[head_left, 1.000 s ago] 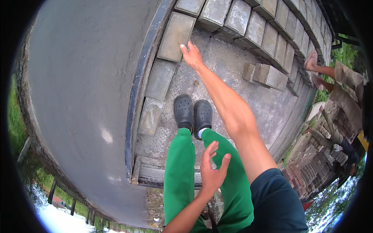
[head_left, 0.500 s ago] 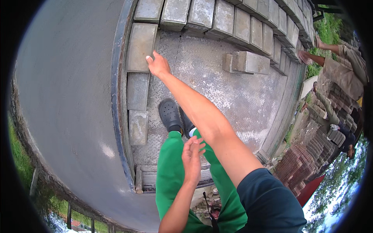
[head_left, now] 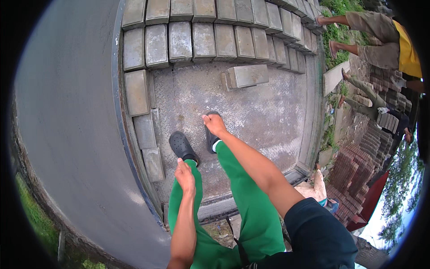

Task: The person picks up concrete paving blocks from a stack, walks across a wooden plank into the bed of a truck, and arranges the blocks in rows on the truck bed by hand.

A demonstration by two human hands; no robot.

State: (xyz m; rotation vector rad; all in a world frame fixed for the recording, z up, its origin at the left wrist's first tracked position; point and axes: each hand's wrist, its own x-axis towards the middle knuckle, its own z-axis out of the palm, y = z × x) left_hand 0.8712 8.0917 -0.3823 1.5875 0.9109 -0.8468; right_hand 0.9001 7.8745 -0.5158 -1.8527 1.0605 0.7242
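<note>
My right hand is over my dark right clog, above the ridged metal floor. Its fingers are curled in and the thumb points left, with nothing visible in it. Beside my left shin, my left hand hangs with thumb up and fingers loosely curled, also with nothing to be seen in it. Grey concrete blocks line the left wall: one large block, then a smaller block and another block nearer me. Neither hand touches them.
Stacked rows of concrete blocks fill the far side. Separate from them, a block pair lies on the floor. A dark metal side wall runs along the left. People stand on the ground at right, near reddish stacked pavers.
My right hand has left the large block at the left wall and come back toward me. My left hand has moved left and its fingers have curled. I stand turned slightly, feet farther apart.
</note>
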